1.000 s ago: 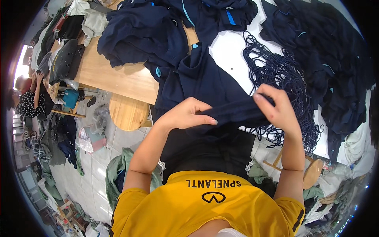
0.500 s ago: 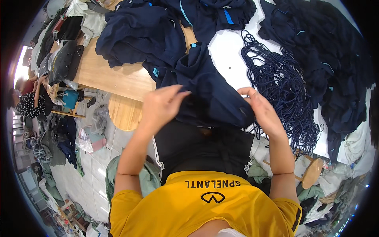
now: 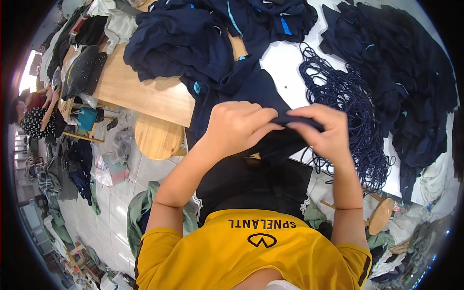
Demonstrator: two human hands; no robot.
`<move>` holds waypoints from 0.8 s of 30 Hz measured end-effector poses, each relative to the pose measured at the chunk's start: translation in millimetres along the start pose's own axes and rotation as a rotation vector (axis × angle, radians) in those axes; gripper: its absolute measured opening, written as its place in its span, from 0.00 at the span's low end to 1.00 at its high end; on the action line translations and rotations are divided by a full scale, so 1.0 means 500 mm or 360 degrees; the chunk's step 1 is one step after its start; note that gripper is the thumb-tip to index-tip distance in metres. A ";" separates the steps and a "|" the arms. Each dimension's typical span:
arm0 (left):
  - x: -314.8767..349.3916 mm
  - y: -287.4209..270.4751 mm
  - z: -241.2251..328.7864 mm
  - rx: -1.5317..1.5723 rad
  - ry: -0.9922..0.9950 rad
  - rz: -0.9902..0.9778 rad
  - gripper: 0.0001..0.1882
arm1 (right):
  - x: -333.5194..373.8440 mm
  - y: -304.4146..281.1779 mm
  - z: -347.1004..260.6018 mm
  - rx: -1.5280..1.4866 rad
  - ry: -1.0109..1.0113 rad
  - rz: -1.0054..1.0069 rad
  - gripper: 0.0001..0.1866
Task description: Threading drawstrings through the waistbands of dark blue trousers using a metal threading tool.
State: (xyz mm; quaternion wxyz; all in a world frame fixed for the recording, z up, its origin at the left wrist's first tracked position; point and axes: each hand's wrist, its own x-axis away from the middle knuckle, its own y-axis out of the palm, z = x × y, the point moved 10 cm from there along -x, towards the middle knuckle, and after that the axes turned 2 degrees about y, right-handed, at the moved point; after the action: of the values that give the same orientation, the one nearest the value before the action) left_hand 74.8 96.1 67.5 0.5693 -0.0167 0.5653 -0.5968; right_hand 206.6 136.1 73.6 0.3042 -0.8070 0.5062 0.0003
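Observation:
A navy fabric garment (image 3: pixel 261 89) lies over the table's near edge, its close end lifted in front of my body. My left hand (image 3: pixel 239 126) pinches an edge of it between thumb and fingers. Close beside it, almost fingertip to fingertip, my right hand (image 3: pixel 325 131) pinches the same edge, with a fold of cloth running under the palm. The fingertips hide whatever small detail sits between them. A tangled heap of navy cords (image 3: pixel 340 96) lies just beyond my right hand on the white tabletop (image 3: pixel 282 70).
Navy garments are piled (image 3: pixel 179 46) on the wooden table (image 3: pixel 145 99) at the far left. Another dark garment pile (image 3: pixel 401 72) covers the right side. A round wooden stool (image 3: pixel 155 137) stands below the table. At the far left, another person (image 3: pixel 41 118) handles clothing.
My left hand has moved right, up to my right hand. Both now pinch the garment's edge together, where before they were wide apart on it.

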 end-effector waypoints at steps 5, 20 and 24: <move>0.113 0.139 -0.073 0.0806 -0.0715 -0.0745 0.13 | 0.033 -0.128 0.055 0.0083 0.0377 0.0206 0.07; 0.136 0.134 -0.034 0.1521 -0.0904 -0.0742 0.11 | 0.035 -0.101 0.025 0.0221 0.0306 -0.0016 0.08; 0.136 0.152 -0.019 0.1370 -0.0867 -0.0531 0.13 | 0.047 -0.018 0.050 0.0254 0.0286 -0.0313 0.11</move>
State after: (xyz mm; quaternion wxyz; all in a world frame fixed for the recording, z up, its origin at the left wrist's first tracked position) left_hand 94.7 76.7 -31.3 0.5482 -0.0255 0.0908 -0.8310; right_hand 232.9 131.8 50.4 0.3193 -0.8227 0.4483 -0.1420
